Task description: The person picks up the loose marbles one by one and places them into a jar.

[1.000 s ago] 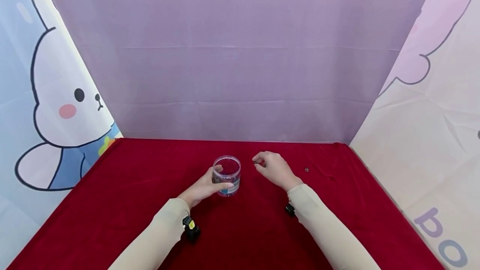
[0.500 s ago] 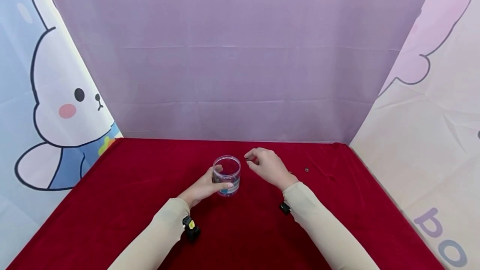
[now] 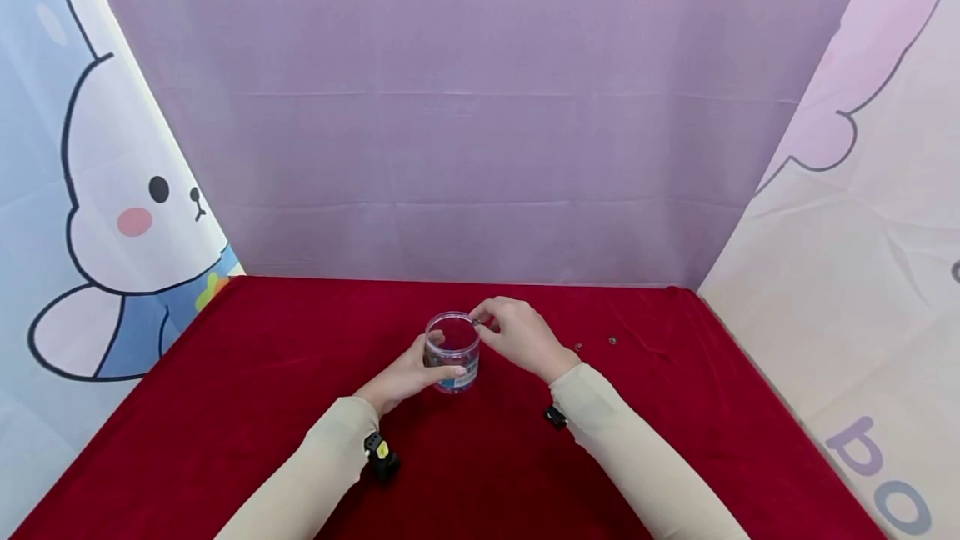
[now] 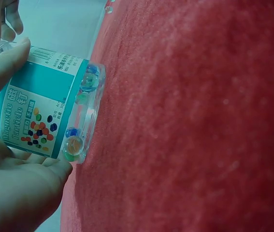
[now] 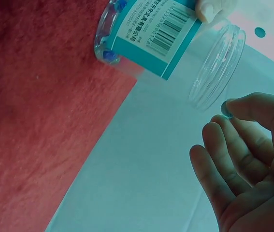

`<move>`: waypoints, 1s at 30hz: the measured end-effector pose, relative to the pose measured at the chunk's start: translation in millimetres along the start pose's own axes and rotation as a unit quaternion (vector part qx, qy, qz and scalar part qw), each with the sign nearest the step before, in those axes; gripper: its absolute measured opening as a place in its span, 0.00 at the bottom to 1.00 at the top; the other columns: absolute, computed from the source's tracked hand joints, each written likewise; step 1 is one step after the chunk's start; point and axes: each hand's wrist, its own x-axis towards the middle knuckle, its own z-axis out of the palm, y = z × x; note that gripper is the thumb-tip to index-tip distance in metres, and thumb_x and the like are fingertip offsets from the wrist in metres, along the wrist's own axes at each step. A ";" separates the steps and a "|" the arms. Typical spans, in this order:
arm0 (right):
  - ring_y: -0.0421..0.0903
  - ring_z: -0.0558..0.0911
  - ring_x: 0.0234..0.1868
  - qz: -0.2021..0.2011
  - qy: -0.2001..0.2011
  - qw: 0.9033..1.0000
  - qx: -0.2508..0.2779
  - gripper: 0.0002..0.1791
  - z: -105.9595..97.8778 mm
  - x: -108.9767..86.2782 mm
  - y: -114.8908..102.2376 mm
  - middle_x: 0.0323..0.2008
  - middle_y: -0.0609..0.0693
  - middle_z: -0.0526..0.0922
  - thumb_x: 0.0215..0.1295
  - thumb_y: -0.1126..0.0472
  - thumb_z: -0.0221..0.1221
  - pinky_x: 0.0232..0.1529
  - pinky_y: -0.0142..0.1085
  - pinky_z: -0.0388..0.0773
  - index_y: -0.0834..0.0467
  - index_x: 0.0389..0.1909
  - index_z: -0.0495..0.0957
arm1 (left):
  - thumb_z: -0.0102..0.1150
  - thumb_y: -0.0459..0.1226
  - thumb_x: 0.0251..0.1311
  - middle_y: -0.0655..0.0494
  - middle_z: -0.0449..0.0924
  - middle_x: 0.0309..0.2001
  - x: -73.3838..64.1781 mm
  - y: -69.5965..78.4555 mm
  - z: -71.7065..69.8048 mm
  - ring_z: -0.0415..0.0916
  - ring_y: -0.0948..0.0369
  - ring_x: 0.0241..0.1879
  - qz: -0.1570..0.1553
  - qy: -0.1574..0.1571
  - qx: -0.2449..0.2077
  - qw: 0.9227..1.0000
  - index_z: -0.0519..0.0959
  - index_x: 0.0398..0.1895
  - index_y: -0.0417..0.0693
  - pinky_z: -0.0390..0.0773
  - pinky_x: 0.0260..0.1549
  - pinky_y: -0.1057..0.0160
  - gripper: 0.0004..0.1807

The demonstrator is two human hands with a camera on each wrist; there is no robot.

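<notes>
A clear plastic jar (image 3: 452, 350) without a lid stands upright on the red cloth, with my left hand (image 3: 411, 373) gripping its side. The left wrist view shows the jar's turquoise-and-white label (image 4: 45, 96) and several coloured glass marbles (image 4: 74, 145) at its bottom. My right hand (image 3: 519, 334) is at the right side of the jar's rim, pinching a small glass marble (image 5: 226, 109) between thumb and forefinger. In the right wrist view this marble is just outside the jar's mouth (image 5: 219, 67); the other fingers are loosely bent.
Two more marbles lie on the red cloth right of my right hand, a nearer marble (image 3: 578, 347) and a farther marble (image 3: 612, 341). A purple curtain (image 3: 480, 148) hangs behind the table (image 3: 300, 307), and printed cartoon cloths flank it on both sides.
My right hand has moved left to the jar's rim with the marble, uncovering a second marble on the cloth. My left hand and the jar have stayed in place.
</notes>
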 end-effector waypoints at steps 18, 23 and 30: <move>0.39 0.81 0.40 -0.012 -0.019 1.000 0.009 0.11 9.3 6.9 -8.3 0.43 0.46 0.84 0.67 0.62 0.65 0.38 0.27 0.80 0.57 0.49 0.84 | 0.72 0.50 0.58 0.46 0.55 0.75 -2.3 2.9 -0.5 0.55 0.44 0.70 -0.005 -0.001 0.004 1.000 0.49 0.78 0.45 0.59 0.65 0.35 0.54; 0.38 0.81 0.39 -0.005 -0.020 1.000 0.015 0.12 10.7 7.8 -7.5 0.43 0.46 0.84 0.67 0.62 0.66 0.37 0.27 0.80 0.56 0.49 0.84 | 0.72 0.51 0.57 0.46 0.55 0.75 -1.2 2.4 -0.7 0.54 0.43 0.70 -0.008 -0.002 0.006 1.000 0.48 0.78 0.45 0.59 0.65 0.35 0.54; 0.39 0.80 0.37 0.000 -0.016 0.999 0.029 0.13 9.9 6.5 -3.3 0.43 0.46 0.84 0.67 0.61 0.66 0.36 0.27 0.80 0.56 0.51 0.84 | 0.72 0.52 0.57 0.47 0.55 0.75 0.2 0.5 -1.6 0.54 0.44 0.71 -0.010 -0.003 0.006 1.000 0.48 0.78 0.47 0.59 0.65 0.35 0.55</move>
